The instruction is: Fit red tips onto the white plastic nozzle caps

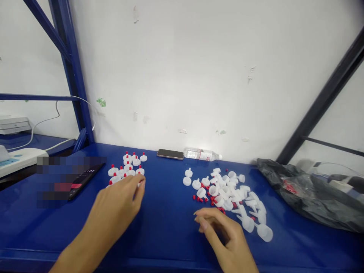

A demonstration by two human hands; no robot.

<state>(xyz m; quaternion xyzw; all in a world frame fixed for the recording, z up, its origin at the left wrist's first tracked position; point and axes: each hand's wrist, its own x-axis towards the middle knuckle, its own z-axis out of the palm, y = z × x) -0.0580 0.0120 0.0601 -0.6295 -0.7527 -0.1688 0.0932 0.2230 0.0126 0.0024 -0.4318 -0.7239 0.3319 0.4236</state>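
My left hand (122,201) reaches over the front of a group of white nozzle caps with red tips (127,167), standing upright on the table. Its thumb and forefinger are pinched together, with a bit of white and red showing between them, apparently another such nozzle cap; most of it is hidden. My right hand (227,237) is curled at the front of a loose heap of white nozzle caps (227,189). Its thumb and fingertips are brought together, and whatever they hold is too small to make out. Small red tips (213,201) lie scattered among the heap.
Against the wall, a phone (170,154) lies beside a clear plastic bottle (201,154). A second, partly blurred-out phone (87,178) is at the left, near a white power strip (19,161). A dark plastic bag (307,204) covers the right side of the blue table (167,235).
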